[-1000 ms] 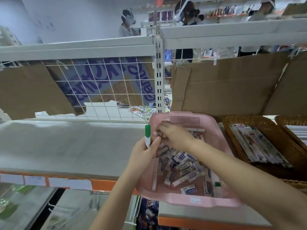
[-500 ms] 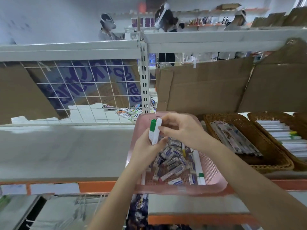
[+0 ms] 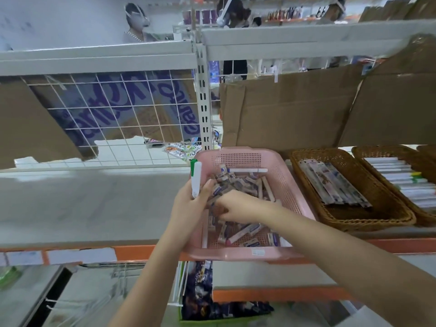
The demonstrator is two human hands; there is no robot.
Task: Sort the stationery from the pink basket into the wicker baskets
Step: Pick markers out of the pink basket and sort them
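Left hand [image 3: 191, 204] grip on smooth white pens [image 3: 196, 179], perforated pink plastic basket [image 3: 289, 185]

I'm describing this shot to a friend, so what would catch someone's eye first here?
First, the pink basket at centre on the shelf, heaped with small stationery, with the right hand digging into the pile. Beside it, the left hand grips white markers upright, one green-capped. To the right sit two wicker baskets, already holding sorted packs and pens.
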